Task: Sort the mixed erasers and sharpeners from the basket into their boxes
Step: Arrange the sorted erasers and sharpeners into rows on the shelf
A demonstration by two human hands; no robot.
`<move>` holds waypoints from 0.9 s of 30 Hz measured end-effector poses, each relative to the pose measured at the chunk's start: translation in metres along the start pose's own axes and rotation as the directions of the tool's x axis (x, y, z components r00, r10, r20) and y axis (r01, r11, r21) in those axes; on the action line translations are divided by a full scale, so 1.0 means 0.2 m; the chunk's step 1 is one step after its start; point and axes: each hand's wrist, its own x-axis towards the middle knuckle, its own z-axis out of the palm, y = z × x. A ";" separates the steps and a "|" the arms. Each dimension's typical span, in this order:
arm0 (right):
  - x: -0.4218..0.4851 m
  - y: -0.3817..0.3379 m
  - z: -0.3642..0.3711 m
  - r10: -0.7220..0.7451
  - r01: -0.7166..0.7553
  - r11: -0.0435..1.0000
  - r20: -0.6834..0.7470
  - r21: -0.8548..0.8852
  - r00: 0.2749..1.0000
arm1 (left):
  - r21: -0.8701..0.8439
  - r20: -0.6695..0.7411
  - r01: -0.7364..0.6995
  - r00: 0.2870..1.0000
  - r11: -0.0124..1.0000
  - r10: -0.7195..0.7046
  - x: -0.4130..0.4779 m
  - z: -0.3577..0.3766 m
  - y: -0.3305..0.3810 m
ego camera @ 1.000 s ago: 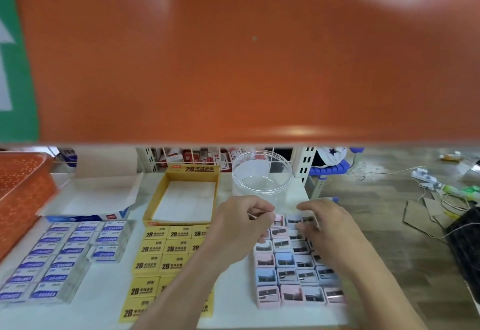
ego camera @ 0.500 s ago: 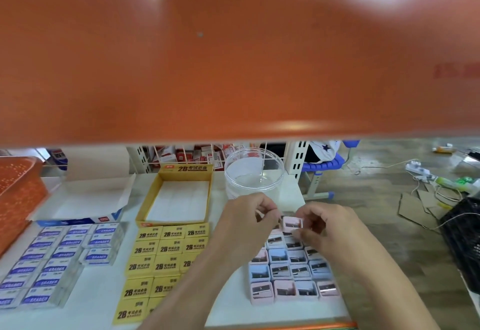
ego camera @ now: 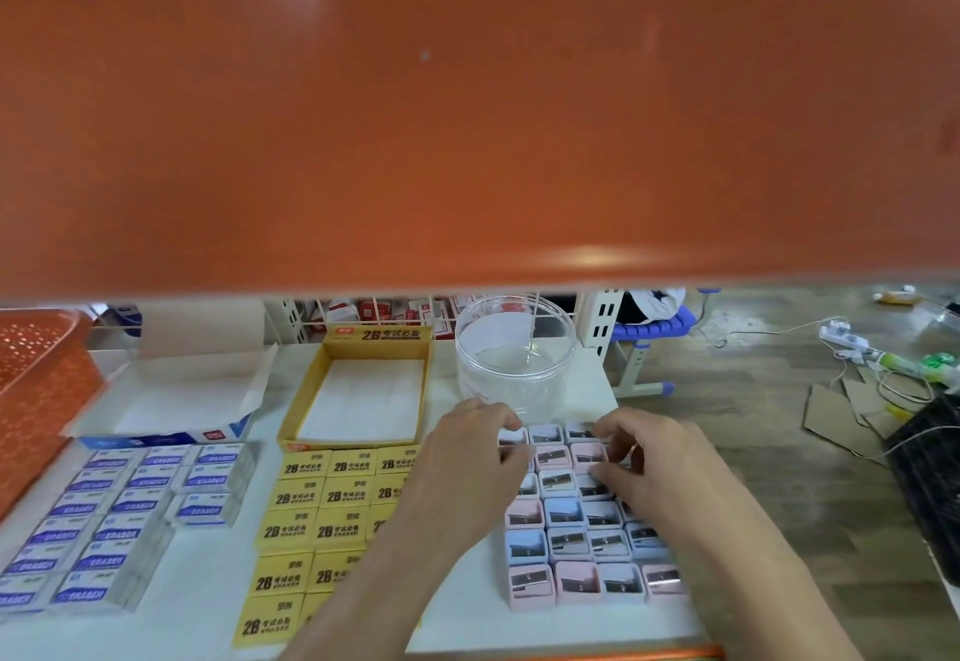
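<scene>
Left hand [ego camera: 467, 457] and right hand [ego camera: 641, 452], fingers curled, grip not discernible, are lowered onto the sharpeners [ego camera: 571, 530] gridded on the surface [ego camera: 208, 582]; the pink sharpener raised earlier is evidently set down, tidying judged ongoing.

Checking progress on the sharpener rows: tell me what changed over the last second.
The pink sharpener pinched between both hands half a second ago now sits in the grid. The left hand and right hand have dropped flat onto the far rows. The clear tub, yellow box and eraser rows are unchanged.
</scene>
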 end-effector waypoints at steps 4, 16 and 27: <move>-0.02 -0.02 -0.02 0.019 -0.019 1.000 -0.005 -0.009 1.000 | 0.007 0.007 -0.019 1.000 1.000 0.019 -0.01 -0.01 -0.01; -0.05 -0.58 0.14 -0.286 0.278 0.946 -0.031 -0.165 0.958 | 0.320 -0.272 -0.040 0.953 0.947 0.133 -0.23 -0.33 -0.29; -0.03 -1.60 0.49 -0.588 0.589 0.808 0.093 0.019 0.803 | 0.217 -0.440 0.145 0.897 0.965 -0.036 -0.65 -1.07 -1.05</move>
